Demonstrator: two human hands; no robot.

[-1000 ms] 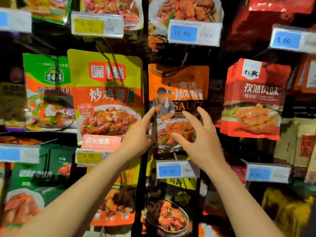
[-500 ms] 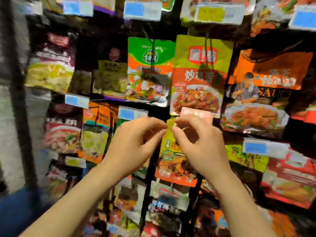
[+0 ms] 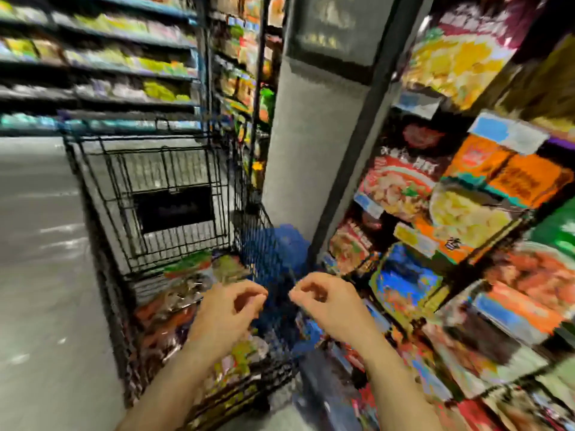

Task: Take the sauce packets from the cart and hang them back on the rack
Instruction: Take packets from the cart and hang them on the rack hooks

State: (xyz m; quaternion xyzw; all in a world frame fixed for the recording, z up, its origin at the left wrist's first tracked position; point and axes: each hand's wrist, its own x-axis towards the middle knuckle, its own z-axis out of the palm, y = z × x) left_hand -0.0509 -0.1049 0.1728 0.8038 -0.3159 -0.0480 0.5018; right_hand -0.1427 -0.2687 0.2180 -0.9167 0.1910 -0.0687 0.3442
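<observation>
Both hands are held in front of the person, side by side and a little apart, and neither holds anything. On the left hand [image 3: 228, 309] the fingers are loosely curled, with the thumb near the fingertips; the right hand [image 3: 323, 301] shows the same loose curl.

Under the left hand and its forearm lie the sauce packets [image 3: 174, 306], heaped in the bottom of the black wire cart [image 3: 102, 194]. The left hand hovers above the heap, while the right hand is over the cart's right wall, near the rack [image 3: 485, 265]. How many packets are in the heap cannot be counted, because the picture is blurred; there are several, overlapping each other. One cart and one rack are visible.

More packets hang on the rack at the right, with small price labels [image 3: 507, 133] between the rows. A grey pillar [image 3: 311, 144] stands between the cart and the rack. Something blue [image 3: 289, 241] shows through the cart's right wall. Shelves of goods [image 3: 102, 60] run along the far left.
</observation>
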